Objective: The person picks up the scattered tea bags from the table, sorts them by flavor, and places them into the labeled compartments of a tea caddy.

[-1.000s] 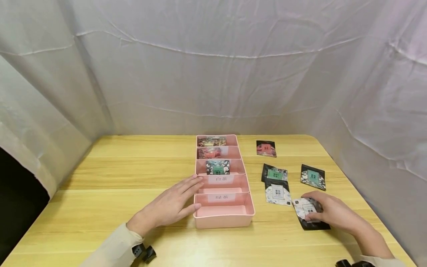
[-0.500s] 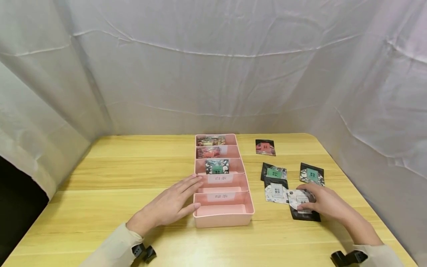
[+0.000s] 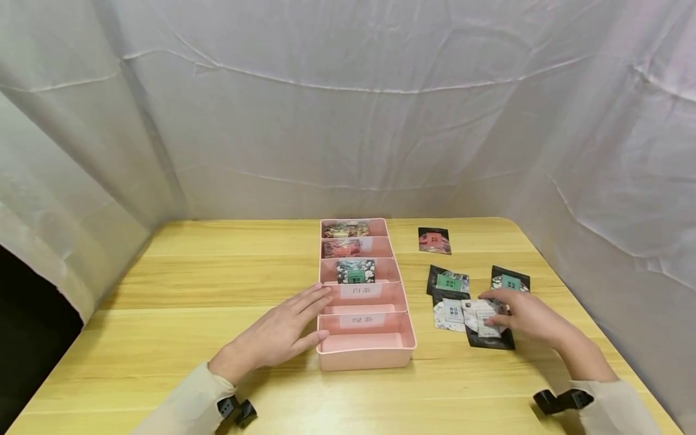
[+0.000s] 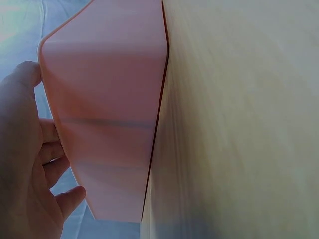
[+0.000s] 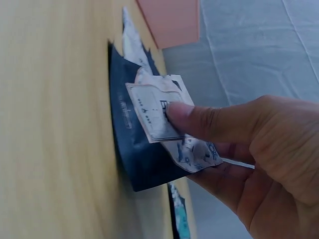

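My left hand [image 3: 277, 335] rests with extended fingers on the left rim of a long pink divided box [image 3: 367, 361]. The left wrist view shows its fingertips touching that rim. My right hand [image 3: 538, 323] pinches a black-and-white tea sachet [image 5: 144, 112], thumb on its pale label and fingers behind. In the right wrist view the sachet bends and its far part lifts off the table. It overlaps the edge of another white sachet [image 3: 452, 312] on its left. A teal-labelled sachet [image 3: 511, 283] lies just beyond my right hand, partly covered by it.
A green-labelled sachet [image 3: 450, 281] lies behind the white one, and a red one [image 3: 434, 240] farther back. The box's three far compartments hold sachets; its two near ones carry paper labels [image 3: 361, 321]. A pale curtain [image 3: 348, 121] encloses the table [image 3: 217, 290].
My right hand has moved left and a little away from me, bringing the sachet over against the white one. The left hand has stayed on the box rim.
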Available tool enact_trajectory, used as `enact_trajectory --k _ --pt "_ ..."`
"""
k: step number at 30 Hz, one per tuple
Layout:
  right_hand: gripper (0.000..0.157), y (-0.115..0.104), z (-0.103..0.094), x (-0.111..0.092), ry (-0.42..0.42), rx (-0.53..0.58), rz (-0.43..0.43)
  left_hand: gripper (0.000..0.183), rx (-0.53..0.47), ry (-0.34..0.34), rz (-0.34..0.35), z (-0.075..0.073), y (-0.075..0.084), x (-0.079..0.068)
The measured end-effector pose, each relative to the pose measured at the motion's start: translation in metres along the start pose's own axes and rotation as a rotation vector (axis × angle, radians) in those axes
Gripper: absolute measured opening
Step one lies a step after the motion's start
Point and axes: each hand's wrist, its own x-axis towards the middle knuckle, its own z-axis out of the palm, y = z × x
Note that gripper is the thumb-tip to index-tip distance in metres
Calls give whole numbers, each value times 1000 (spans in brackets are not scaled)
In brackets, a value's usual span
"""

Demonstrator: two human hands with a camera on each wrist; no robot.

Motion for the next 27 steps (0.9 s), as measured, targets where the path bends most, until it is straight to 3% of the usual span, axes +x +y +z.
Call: enact_trajectory --k 17,27 --pt "39 -14 -8 17 74 -6 -59 67 18 5 14 -1 1 0" --pt "30 -32 -15 32 167 26 -96 68 13 -12 0 -1 1 0"
